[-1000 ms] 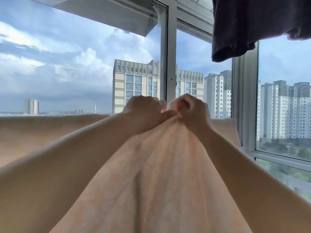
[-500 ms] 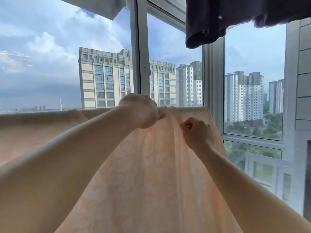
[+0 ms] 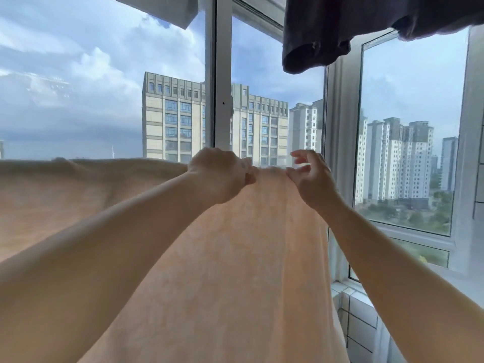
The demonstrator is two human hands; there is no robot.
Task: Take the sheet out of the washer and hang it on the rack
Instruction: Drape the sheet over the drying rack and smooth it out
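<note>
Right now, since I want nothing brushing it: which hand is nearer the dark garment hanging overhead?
Right. The right hand is below the dark garment, slightly left of its hem; the left hand is farther left, gripping the sheet.

Reaching both arms forward and up to the sheet (image 3: 235, 258) top edge. Left hand (image 3: 218, 175) gripping that edge in a closed fist; right hand (image 3: 311, 176) just beside, fingers (image 3: 301, 154) spread loose, thumb touching the edge.
</note>
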